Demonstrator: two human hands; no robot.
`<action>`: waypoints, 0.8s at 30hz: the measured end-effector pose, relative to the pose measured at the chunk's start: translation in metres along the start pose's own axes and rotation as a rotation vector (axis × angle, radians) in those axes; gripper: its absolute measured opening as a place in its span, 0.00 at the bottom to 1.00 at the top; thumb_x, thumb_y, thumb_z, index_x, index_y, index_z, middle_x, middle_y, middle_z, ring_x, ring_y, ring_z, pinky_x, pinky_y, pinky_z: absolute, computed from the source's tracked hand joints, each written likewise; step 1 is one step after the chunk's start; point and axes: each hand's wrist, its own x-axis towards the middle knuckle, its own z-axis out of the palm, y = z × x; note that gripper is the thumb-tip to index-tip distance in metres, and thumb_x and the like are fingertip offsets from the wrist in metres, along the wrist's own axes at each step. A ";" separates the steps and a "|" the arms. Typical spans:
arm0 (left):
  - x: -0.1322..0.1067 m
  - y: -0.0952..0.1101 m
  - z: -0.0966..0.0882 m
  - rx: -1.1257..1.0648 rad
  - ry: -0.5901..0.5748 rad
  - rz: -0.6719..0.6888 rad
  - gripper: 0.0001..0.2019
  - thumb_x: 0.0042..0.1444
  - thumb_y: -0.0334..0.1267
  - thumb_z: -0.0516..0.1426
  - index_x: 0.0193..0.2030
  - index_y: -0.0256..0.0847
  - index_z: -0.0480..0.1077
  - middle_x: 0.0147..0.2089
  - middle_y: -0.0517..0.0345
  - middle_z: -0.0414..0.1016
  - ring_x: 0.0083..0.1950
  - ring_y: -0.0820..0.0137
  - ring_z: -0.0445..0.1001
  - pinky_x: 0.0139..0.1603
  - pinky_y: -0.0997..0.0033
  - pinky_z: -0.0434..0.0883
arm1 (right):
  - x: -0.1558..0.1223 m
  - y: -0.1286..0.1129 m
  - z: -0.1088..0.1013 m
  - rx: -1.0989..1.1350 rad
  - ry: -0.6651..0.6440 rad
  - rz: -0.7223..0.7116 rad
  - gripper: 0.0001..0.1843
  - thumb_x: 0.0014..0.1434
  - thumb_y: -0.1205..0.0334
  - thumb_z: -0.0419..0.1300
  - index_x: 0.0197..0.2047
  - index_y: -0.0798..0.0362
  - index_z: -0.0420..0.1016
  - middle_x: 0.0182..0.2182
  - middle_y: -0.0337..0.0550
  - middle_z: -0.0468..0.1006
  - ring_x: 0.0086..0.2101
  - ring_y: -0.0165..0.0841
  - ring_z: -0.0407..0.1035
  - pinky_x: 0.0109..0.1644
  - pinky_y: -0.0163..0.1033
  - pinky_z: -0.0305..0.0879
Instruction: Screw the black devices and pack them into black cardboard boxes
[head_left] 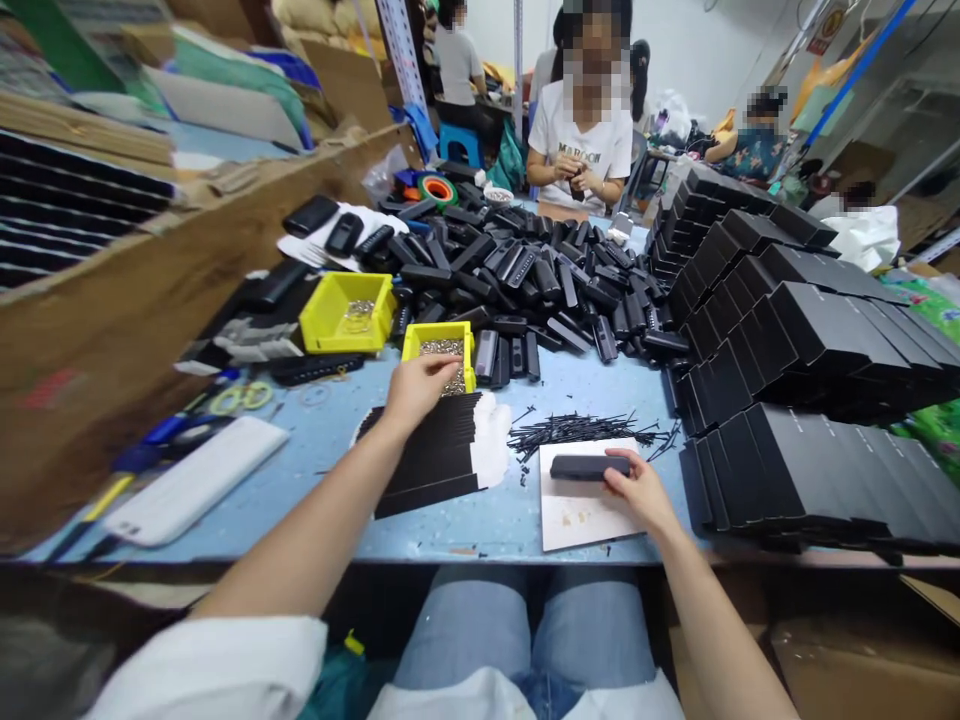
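Observation:
My left hand (417, 388) reaches into a small yellow bin (414, 342) of tiny metal parts, fingers pinched together over them; what they hold is too small to make out. My right hand (637, 487) grips a long black plastic casing (589, 466) lying on a white sheet (577, 515) at the table's front edge. A fan of flat black strips (431, 455) lies under my left wrist. A scatter of thin black pins (577, 430) sits just beyond the casing.
A second yellow bin (321, 325) stands left. A heap of black casings (525, 275) covers the mid table. Stacked black boxes (795, 340) fill the right. A white device (196, 480) and scissors (240, 398) lie left. A person in a white shirt (585, 140) sits opposite.

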 end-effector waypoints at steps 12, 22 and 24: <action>-0.196 0.036 0.086 -0.901 -0.278 -0.454 0.17 0.38 0.37 0.70 0.36 0.34 0.75 0.34 0.54 0.77 0.35 0.73 0.74 0.40 0.74 0.73 | -0.023 -0.114 0.064 0.780 0.307 -0.165 0.37 0.49 0.38 0.48 0.47 0.62 0.43 0.24 0.34 0.53 0.27 0.06 0.56 0.38 0.22 0.64; -0.189 0.039 0.072 -0.648 -0.345 -0.152 0.10 0.55 0.38 0.60 0.39 0.35 0.77 0.36 0.53 0.75 0.36 0.72 0.74 0.41 0.74 0.73 | -0.020 -0.109 0.072 0.884 0.377 -0.084 0.39 0.45 0.40 0.52 0.47 0.61 0.42 0.24 0.33 0.51 0.27 0.05 0.55 0.36 0.21 0.63; -0.190 0.037 0.077 -0.651 -0.343 -0.159 0.08 0.55 0.38 0.60 0.36 0.35 0.77 0.35 0.53 0.75 0.36 0.72 0.74 0.41 0.74 0.73 | -0.022 -0.109 0.071 0.839 0.364 -0.092 0.39 0.45 0.40 0.52 0.47 0.62 0.42 0.24 0.33 0.52 0.27 0.06 0.56 0.37 0.22 0.64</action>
